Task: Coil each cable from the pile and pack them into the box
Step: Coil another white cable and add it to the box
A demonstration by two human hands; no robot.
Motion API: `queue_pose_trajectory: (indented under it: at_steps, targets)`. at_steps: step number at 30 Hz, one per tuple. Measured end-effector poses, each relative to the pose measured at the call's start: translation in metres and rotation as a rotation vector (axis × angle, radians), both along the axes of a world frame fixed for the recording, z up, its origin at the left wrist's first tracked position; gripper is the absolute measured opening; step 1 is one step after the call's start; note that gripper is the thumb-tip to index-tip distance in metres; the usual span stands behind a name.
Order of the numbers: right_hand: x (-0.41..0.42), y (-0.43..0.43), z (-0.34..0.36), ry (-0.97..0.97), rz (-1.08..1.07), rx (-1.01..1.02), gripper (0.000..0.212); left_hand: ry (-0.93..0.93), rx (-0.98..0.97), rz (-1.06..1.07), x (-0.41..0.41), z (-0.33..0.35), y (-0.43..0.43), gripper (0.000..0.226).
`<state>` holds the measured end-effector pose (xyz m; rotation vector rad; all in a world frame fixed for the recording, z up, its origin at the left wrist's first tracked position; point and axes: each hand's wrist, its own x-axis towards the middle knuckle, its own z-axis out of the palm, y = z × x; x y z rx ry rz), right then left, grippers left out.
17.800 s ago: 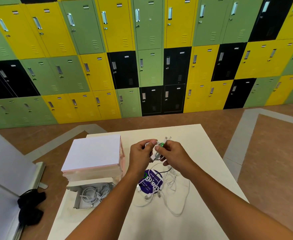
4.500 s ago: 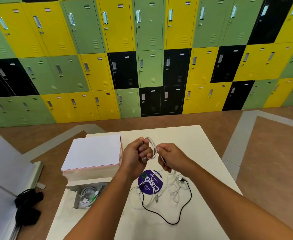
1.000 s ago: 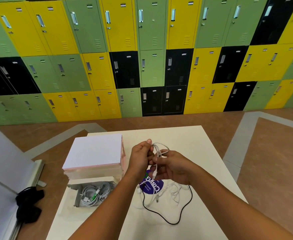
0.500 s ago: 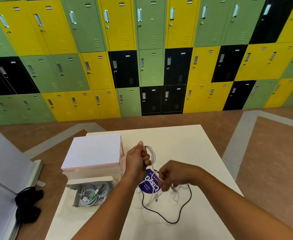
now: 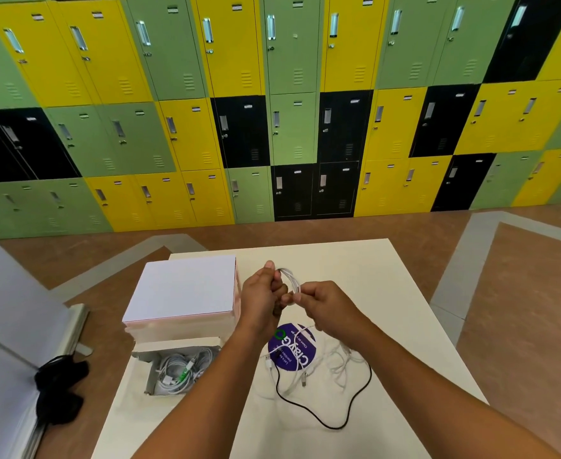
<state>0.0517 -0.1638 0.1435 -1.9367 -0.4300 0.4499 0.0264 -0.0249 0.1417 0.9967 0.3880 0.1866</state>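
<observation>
My left hand [image 5: 262, 298] grips a small coil of white cable [image 5: 291, 282] held above the table. My right hand [image 5: 327, 306] pinches the same cable just right of the coil, its loose end trailing down to the pile. The pile of cables [image 5: 330, 366] lies on the table below my hands: several white ones tangled, and a black cable [image 5: 345, 409] looping toward me. The open box [image 5: 150, 371] sits at the near left and holds coiled white cables [image 5: 179, 371], one with a green tie.
A white closed box with pink sides [image 5: 183, 293] stands behind the open box. A purple round sticker [image 5: 292, 347] lies under the pile. The white table [image 5: 388, 293] ends at the right. A black object [image 5: 59, 392] lies on the floor left. Lockers [image 5: 292, 111] fill the wall.
My right hand rose from the pile back up to the coil, bringing more white cable with it. The left hand kept its hold on the coil.
</observation>
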Motion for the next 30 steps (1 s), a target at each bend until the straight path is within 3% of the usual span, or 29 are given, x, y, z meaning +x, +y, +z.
queue_pose_trajectory:
  at_steps: [4,9,11,16,21,25,28,30]
  targets:
    - [0.008,-0.004,0.007,-0.199,-0.019,-0.184,0.036,-0.036,0.077,-0.056,0.001,-0.004,0.003,0.035]
    - [0.015,-0.012,0.013,-0.264,-0.012,-0.309,0.034,0.067,0.063,-0.15,0.003,0.001,0.006,0.035]
    - [0.014,-0.012,0.014,-0.261,0.019,-0.322,0.033,0.105,0.038,-0.166,0.003,0.002,0.006,0.034]
    - [0.013,-0.018,0.015,-0.222,0.042,-0.253,0.023,0.054,0.28,-0.141,0.0,0.001,0.011,0.031]
    - [0.018,-0.035,0.022,-0.207,0.087,-0.186,0.015,0.119,0.083,-0.045,0.0,0.003,0.021,0.036]
    - [0.026,-0.043,0.015,-0.349,0.03,-0.309,0.014,0.077,-0.263,-0.003,0.002,0.01,0.02,0.036]
    - [0.028,-0.045,0.007,-0.377,-0.055,-0.224,0.021,0.048,-0.273,-0.012,0.003,0.014,0.019,0.035]
    - [0.025,-0.044,0.01,-0.351,-0.027,-0.286,0.029,0.036,-0.226,-0.001,0.004,0.015,0.018,0.034]
